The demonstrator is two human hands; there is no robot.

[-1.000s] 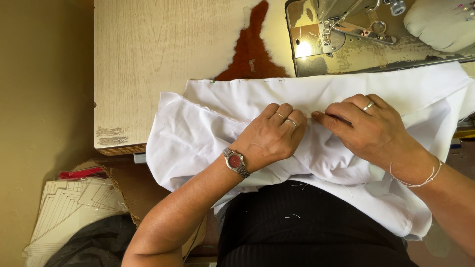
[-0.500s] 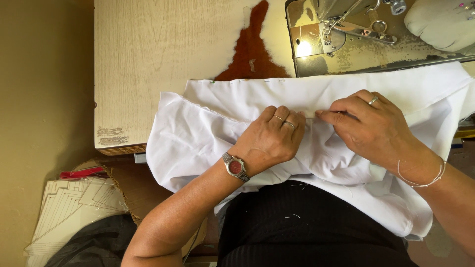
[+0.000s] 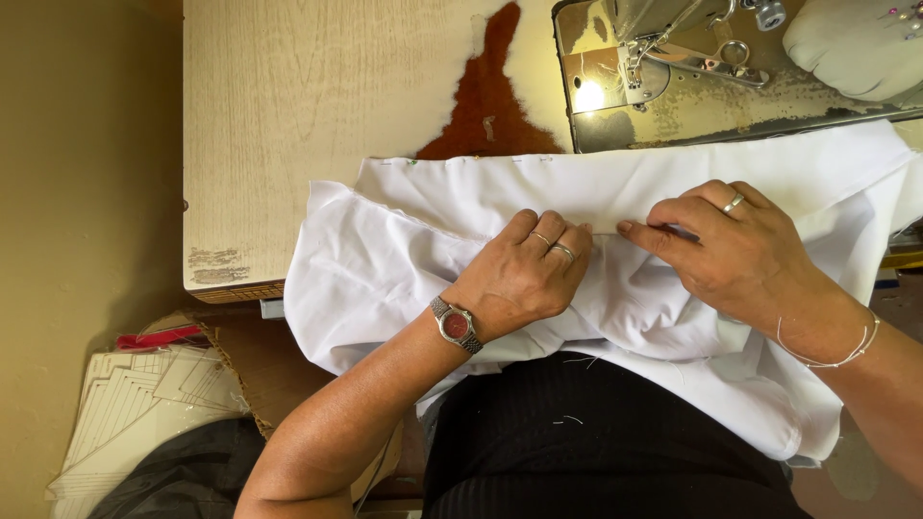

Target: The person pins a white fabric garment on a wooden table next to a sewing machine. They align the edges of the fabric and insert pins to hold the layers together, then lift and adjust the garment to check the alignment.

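Both hands, left hand (image 3: 524,279) and right hand (image 3: 726,245), pinch the white cloth (image 3: 385,279)'s fold; loosened fingers could let it slip apart.

The white woven cloth (image 3: 404,259) looks matt, soft and creased. The pale wooden tabletop (image 3: 288,115) shows fine grain, worn rough at its near edge. The sewing machine's metal bed plate (image 3: 673,106) is dull, scratched and stained. The red-faced wristwatch (image 3: 455,325) has a shiny metal band.
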